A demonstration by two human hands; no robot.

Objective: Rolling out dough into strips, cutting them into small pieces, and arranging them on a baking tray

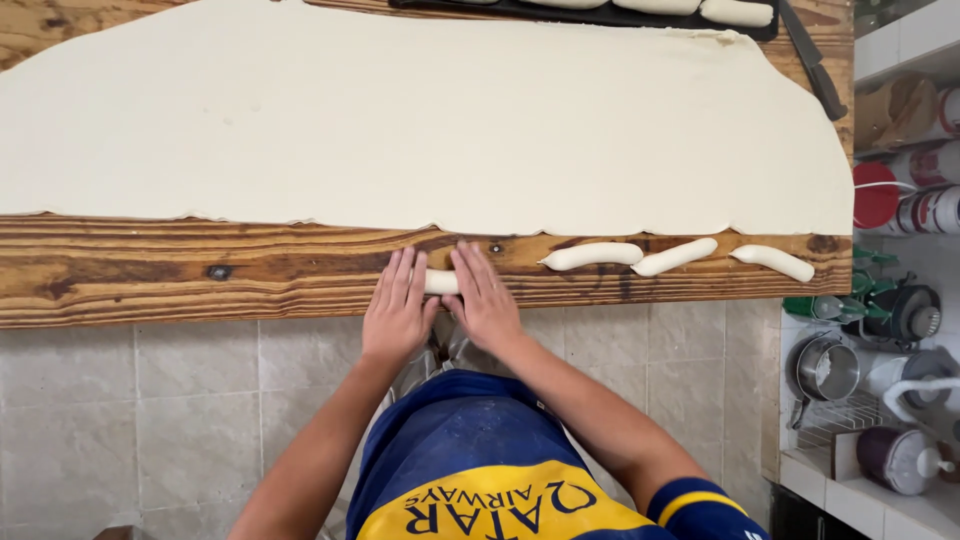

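Head view: dark tray (560,14) with dough rolls (735,11)

One head-worn camera looks steeply down, from close above, onto the wooden board (200,265).

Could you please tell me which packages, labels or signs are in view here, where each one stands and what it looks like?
Brown crumpled paper bag: right shelf, upper compartment.
Red-lidded round tub: right shelf, on its side, lid facing the wooden table.
White and red labelled cans: right shelf, behind the tub, lying sideways.
Yellow printed panel: on the person's blue shirt, bottom centre.
No screens visible.
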